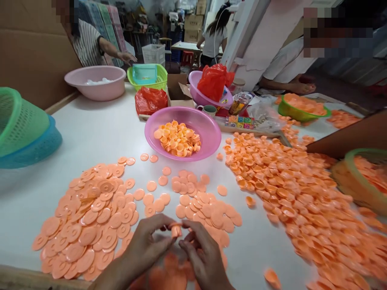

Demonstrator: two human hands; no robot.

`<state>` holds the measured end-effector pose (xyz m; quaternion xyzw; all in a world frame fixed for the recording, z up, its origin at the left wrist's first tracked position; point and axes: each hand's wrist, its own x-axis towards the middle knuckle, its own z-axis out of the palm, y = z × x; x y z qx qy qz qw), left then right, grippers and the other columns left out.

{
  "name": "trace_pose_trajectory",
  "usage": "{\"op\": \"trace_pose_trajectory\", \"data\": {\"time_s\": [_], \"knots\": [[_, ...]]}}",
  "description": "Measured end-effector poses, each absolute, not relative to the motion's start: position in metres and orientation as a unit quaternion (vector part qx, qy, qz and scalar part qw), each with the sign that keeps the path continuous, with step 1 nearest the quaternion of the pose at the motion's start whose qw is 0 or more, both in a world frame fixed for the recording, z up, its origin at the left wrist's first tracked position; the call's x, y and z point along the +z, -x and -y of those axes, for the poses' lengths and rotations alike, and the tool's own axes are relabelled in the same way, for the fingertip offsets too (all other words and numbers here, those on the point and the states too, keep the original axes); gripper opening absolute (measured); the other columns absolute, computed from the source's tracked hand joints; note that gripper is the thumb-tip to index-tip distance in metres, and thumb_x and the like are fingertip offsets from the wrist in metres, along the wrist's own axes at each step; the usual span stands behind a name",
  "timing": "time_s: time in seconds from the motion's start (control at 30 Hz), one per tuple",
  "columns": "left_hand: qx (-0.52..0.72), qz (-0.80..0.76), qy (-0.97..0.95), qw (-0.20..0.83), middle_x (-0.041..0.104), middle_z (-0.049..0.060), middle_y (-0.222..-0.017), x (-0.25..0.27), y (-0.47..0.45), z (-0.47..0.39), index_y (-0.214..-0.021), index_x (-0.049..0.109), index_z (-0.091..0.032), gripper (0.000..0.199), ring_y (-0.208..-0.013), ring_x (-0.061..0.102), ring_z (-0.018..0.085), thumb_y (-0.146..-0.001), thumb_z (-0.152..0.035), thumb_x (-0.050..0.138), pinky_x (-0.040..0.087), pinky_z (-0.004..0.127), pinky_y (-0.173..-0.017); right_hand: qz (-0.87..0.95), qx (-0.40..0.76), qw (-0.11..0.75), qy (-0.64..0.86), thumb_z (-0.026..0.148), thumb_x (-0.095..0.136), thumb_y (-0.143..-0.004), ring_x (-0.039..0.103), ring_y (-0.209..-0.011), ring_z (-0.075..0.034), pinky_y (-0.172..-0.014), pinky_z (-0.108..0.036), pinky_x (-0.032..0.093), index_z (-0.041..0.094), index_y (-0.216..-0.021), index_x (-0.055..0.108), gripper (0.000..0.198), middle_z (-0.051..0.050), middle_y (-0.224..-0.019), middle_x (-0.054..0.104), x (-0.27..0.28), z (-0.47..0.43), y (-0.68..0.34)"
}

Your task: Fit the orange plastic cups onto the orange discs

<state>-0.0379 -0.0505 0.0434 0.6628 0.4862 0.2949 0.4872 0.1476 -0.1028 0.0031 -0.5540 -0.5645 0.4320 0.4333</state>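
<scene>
Close to my body, my left hand (151, 237) pinches a small orange plastic piece (176, 230) between thumb and fingers. On its other side, my right hand (203, 249) has its fingertips closed at the same piece. The piece has a flat top and a short stem below. Left of my hands lies a heap of flat orange discs (87, 225) with ringed centres. Just beyond and right of them spread plainer orange discs (208, 209). A large pile of orange cup-shaped pieces (290, 197) covers the right side.
A pink basin (213, 139) with assembled-looking orange pieces stands ahead on the white table (99, 133). Green (27, 121) and blue baskets (45, 147) sit left. Behind are red bags (151, 100), a mug (208, 110) and a pale pink basin (96, 92). Other people (90, 44) are around.
</scene>
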Motion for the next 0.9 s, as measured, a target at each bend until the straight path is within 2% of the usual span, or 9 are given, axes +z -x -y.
{"op": "trace_pose_trajectory", "data": {"time_s": [0.1,0.23,0.33,0.4,0.47,0.6,0.7,0.8,0.9], "knots": [[0.356,-0.536,-0.658,0.390,0.074,0.001,-0.082,0.079,0.028,-0.025,-0.089,0.074,-0.023,0.019,-0.074,0.065,0.016,-0.085,-0.038,0.064,0.053,0.029,-0.070,0.508,0.411,0.437,0.618,0.033,0.063,-0.088,0.068,-0.067,-0.018,-0.058,-0.028,0.058,0.025,-0.127,0.060,0.040,-0.006,-0.098,0.071,0.007,0.080,-0.176],[0.419,-0.565,-0.653,0.281,0.074,0.005,-0.089,0.119,0.020,-0.138,-0.105,0.073,-0.018,0.038,-0.073,0.064,0.016,-0.074,-0.039,0.076,0.053,0.031,-0.070,0.497,0.308,0.410,0.700,0.041,0.060,-0.087,0.068,-0.072,-0.020,-0.060,-0.030,0.057,0.022,-0.105,0.071,0.029,-0.009,-0.100,0.071,0.011,0.056,-0.224],[0.423,-0.584,-0.654,0.229,0.074,0.006,-0.090,0.124,0.030,-0.165,-0.099,0.074,-0.018,0.030,-0.074,0.064,0.015,-0.076,-0.038,0.074,0.052,0.030,-0.070,0.496,0.229,0.382,0.745,0.042,0.058,-0.084,0.068,-0.077,-0.022,-0.063,-0.032,0.056,0.021,-0.099,0.073,0.030,-0.009,-0.096,0.071,0.005,0.053,-0.265],[0.368,-0.607,-0.674,0.206,0.072,0.002,-0.080,0.112,0.047,-0.145,-0.085,0.073,-0.020,0.019,-0.071,0.062,0.015,-0.081,-0.038,0.069,0.051,0.029,-0.069,0.478,0.157,0.363,0.784,0.043,0.057,-0.083,0.067,-0.077,-0.023,-0.065,-0.034,0.055,0.020,-0.100,0.074,0.034,-0.010,-0.097,0.071,-0.005,0.055,-0.293],[0.285,-0.615,-0.703,0.214,0.070,0.000,-0.075,0.087,0.069,-0.105,-0.079,0.071,-0.022,0.019,-0.069,0.061,0.015,-0.084,-0.039,0.064,0.050,0.028,-0.068,0.464,0.102,0.338,0.812,0.042,0.056,-0.081,0.065,-0.075,-0.023,-0.069,-0.037,0.054,0.019,-0.101,0.075,0.037,-0.011,-0.098,0.070,-0.017,0.055,-0.316],[0.200,-0.572,-0.757,0.243,0.069,0.002,-0.093,0.014,0.096,-0.016,-0.089,0.071,-0.026,0.023,-0.086,0.063,0.019,-0.088,-0.043,0.057,0.052,0.029,-0.072,0.476,0.091,0.332,0.810,0.040,0.054,-0.077,0.065,-0.079,-0.025,-0.074,-0.039,0.053,0.016,-0.094,0.074,0.035,-0.012,-0.090,0.071,-0.028,0.049,-0.339],[0.198,-0.542,-0.787,0.217,0.066,0.003,-0.106,-0.030,0.091,0.025,-0.100,0.071,-0.029,0.023,-0.100,0.061,0.023,-0.088,-0.043,0.057,0.052,0.034,-0.082,0.483,0.114,0.339,0.799,0.035,0.051,-0.078,0.065,-0.077,-0.024,-0.072,-0.037,0.053,0.016,-0.091,0.073,0.032,-0.012,-0.088,0.072,-0.024,0.040,-0.339],[0.240,-0.519,-0.797,0.193,0.062,0.005,-0.121,-0.046,0.080,0.038,-0.112,0.069,-0.032,0.027,-0.112,0.057,0.027,-0.089,-0.042,0.058,0.049,0.041,-0.089,0.496,0.099,0.336,0.794,0.031,0.049,-0.081,0.064,-0.078,-0.023,-0.073,-0.037,0.052,0.016,-0.092,0.073,0.031,-0.012,-0.092,0.072,-0.019,0.029,-0.332],[0.288,-0.526,-0.780,0.177,0.063,0.005,-0.119,-0.041,0.079,0.042,-0.109,0.069,-0.031,0.025,-0.109,0.059,0.026,-0.091,-0.041,0.055,0.050,0.040,-0.087,0.517,0.098,0.336,0.782,0.032,0.052,-0.083,0.062,-0.074,-0.021,-0.073,-0.036,0.051,0.017,-0.091,0.074,0.028,-0.010,-0.088,0.069,-0.017,0.014,-0.319]]}}
